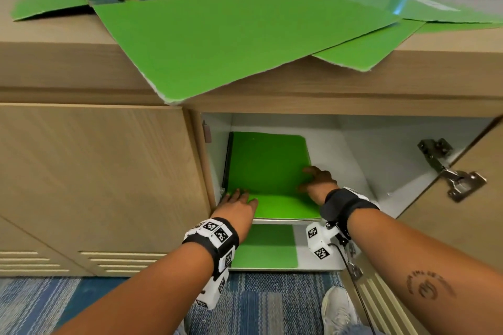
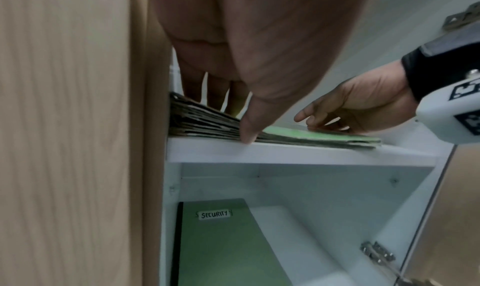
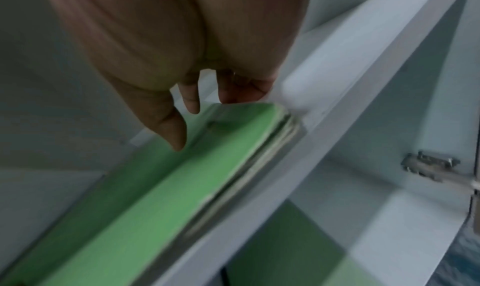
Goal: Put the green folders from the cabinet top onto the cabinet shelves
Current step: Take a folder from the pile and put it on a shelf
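Observation:
Several green folders [image 1: 217, 35] lie spread over the wooden cabinet top [image 1: 54, 43]. Inside the open cabinet a stack of green folders [image 1: 269, 166] lies flat on the upper white shelf [image 1: 340, 160]. My left hand [image 1: 236, 204] rests with straight fingers on the stack's front left corner [image 2: 207, 121], and its thumb [image 2: 246, 134] touches the front edge. My right hand [image 1: 315, 182] lies with relaxed fingers on the stack's right edge [image 3: 155, 198]. One more green folder [image 1: 266, 247] lies on the lower shelf, labelled "SECURITY" [image 2: 215, 214].
The cabinet's right door [image 1: 476, 212] stands open, with a metal hinge [image 1: 451, 171] on it. The left door [image 1: 95, 171] is closed. On the blue patterned carpet below, a pale shoe [image 1: 337, 307] shows. White shelf space is free to the right of the stack.

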Demonstrator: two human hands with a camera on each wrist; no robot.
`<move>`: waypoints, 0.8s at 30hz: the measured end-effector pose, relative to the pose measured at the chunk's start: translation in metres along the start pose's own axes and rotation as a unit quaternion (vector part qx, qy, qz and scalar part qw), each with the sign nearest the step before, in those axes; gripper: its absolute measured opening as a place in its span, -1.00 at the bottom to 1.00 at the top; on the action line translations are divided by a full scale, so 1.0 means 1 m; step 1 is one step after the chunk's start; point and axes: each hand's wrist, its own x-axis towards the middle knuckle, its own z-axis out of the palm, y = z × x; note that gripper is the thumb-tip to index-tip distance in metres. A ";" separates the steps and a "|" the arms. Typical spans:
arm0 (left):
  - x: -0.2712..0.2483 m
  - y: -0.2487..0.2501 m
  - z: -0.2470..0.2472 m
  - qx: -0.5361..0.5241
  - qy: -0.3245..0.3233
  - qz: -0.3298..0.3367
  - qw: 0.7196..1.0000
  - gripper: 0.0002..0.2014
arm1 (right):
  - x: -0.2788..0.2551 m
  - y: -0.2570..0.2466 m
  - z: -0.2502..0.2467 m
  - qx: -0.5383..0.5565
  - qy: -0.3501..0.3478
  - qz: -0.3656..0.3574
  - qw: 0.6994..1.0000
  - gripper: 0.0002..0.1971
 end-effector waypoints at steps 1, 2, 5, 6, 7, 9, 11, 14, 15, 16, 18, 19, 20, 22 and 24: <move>0.000 0.001 0.001 -0.001 0.001 -0.003 1.000 -0.36 | -0.003 -0.002 0.001 -0.050 0.000 -0.004 0.999 -0.26; 0.000 0.002 0.000 -0.001 0.003 -0.005 1.000 -0.39 | -0.004 -0.002 0.002 -0.089 0.001 -0.013 0.996 -0.22; -0.001 0.003 -0.005 -0.015 0.017 -0.008 1.000 -0.41 | -0.009 -0.005 -0.002 -0.113 -0.011 -0.017 0.993 -0.14; -0.003 0.003 -0.008 -0.026 0.023 -0.009 0.999 -0.41 | -0.013 -0.007 -0.006 -0.111 -0.017 -0.021 0.993 -0.13; -0.005 0.002 -0.012 -0.037 0.032 -0.007 0.999 -0.42 | -0.018 -0.010 -0.010 -0.109 -0.015 -0.026 0.994 -0.14; -0.012 0.001 -0.022 -0.056 0.064 0.001 0.996 -0.47 | -0.030 -0.018 -0.019 -0.078 0.012 -0.055 0.995 -0.22; -0.023 0.001 -0.035 -0.075 0.105 0.013 0.991 -0.48 | -0.044 -0.025 -0.026 0.000 0.036 -0.095 0.995 -0.31; -0.049 0.006 -0.065 -0.092 0.171 0.034 0.980 -0.47 | -0.077 -0.040 -0.040 0.126 0.045 -0.145 0.980 -0.48; -0.058 0.008 -0.076 -0.094 0.197 0.043 0.975 -0.47 | -0.091 -0.047 -0.045 0.154 0.038 -0.160 0.974 -0.53; -0.067 0.011 -0.089 -0.093 0.225 0.051 0.968 -0.47 | -0.106 -0.054 -0.050 0.173 0.031 -0.176 0.969 -0.57; -0.087 0.016 -0.115 -0.086 0.274 0.061 0.956 -0.48 | -0.136 -0.068 -0.062 0.199 0.025 -0.210 0.957 -0.61; -0.098 0.020 -0.129 -0.084 0.296 0.065 0.949 -0.49 | -0.152 -0.076 -0.070 0.204 0.030 -0.228 0.952 -0.63; -0.108 0.023 -0.142 -0.084 0.316 0.067 0.943 -0.49 | -0.168 -0.083 -0.079 0.208 0.034 -0.249 0.945 -0.64; -0.128 0.027 -0.165 -0.085 0.345 0.068 0.932 -0.51 | -0.197 -0.097 -0.097 0.228 0.029 -0.278 0.932 -0.67; -0.146 0.031 -0.185 -0.083 0.360 0.060 0.927 -0.52 | -0.224 -0.110 -0.114 0.247 0.021 -0.293 0.923 -0.71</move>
